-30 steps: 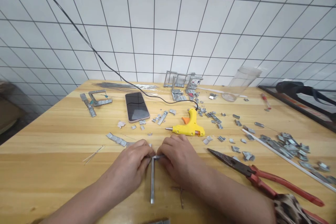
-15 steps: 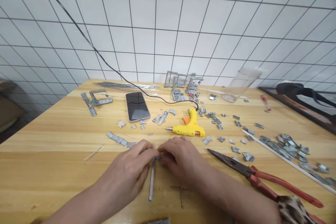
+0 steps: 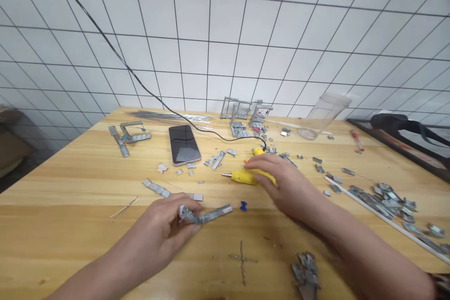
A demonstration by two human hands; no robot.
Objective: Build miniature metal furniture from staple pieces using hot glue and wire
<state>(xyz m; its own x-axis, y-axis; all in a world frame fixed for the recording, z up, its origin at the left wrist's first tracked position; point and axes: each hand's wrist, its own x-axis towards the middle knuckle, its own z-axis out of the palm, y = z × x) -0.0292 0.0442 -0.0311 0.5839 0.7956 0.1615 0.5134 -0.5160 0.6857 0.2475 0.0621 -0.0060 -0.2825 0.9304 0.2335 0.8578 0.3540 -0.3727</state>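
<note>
My left hand (image 3: pixel 165 229) holds a grey metal staple strip (image 3: pixel 207 215) by one end, a little above the wooden table (image 3: pixel 70 206); the strip points right. My right hand (image 3: pixel 277 180) lies over the handle of a yellow glue gun (image 3: pixel 241 176), whose nozzle points left; I cannot tell whether the fingers are closed around it. A small blue bit (image 3: pixel 243 205) lies on the table between my hands.
A phone (image 3: pixel 183 144) lies face up behind the hands. Loose staple pieces (image 3: pixel 386 197) are scattered to the right, small staple frames (image 3: pixel 242 110) stand by the tiled wall, a clear cup (image 3: pixel 323 112) lies tipped. A staple clump (image 3: pixel 305 272) sits near the front edge.
My right hand left the strip and moved up-right onto the glue gun. My left hand lifted the strip and turned it sideways. The view shifted and the red pliers went out of sight.
</note>
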